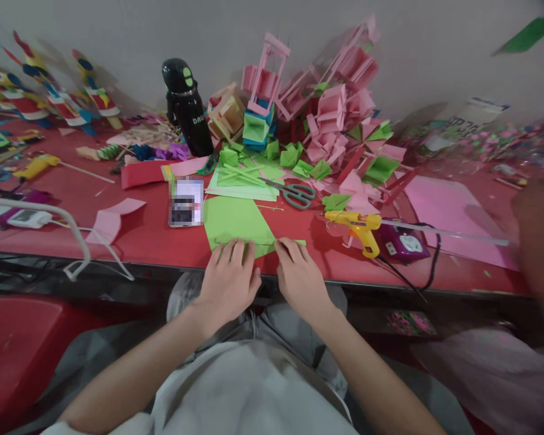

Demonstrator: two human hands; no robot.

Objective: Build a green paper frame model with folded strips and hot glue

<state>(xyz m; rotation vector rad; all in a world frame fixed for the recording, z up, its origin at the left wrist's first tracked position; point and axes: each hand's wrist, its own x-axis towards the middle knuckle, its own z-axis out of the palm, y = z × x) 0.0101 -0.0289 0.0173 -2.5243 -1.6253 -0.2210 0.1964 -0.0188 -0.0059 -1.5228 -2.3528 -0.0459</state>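
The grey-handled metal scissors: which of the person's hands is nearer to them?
Right. The right hand is on the near side of the scissors; the left hand is farther off, leftward, on light-green paper.

A sheet of paper (238,217) lies under the fingers (237,250) on the table (303,227). Beyond the fingers lie scissors (290,191), with the bottle (192,124) farther off to the left. Right of the fingers rests the glue gun (361,227), then a socket box (407,244).

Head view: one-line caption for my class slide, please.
Left hand and right hand on green paper at a red table, scissors and yellow glue gun nearby.
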